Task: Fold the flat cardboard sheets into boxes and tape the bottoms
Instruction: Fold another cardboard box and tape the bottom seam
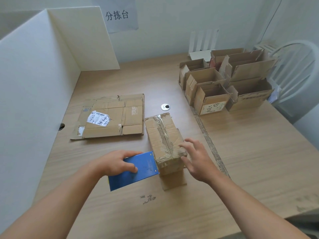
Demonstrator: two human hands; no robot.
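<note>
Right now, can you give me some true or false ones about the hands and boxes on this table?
1. The left hand holds a blue tape dispenser. True.
2. The tape dispenser touches the box at its far end. False: it meets the near end.
3. The right hand grips scissors. False: it is open, fingers spread at the box, holding nothing.
4. The flat cardboard sheets lie left of the box. True.
5. The open boxes stand at the far right of the table. True.

Left hand [119,163] around a blue dispenser [145,163] (thumb on top), right hand [196,161] loose, fingers spread
</note>
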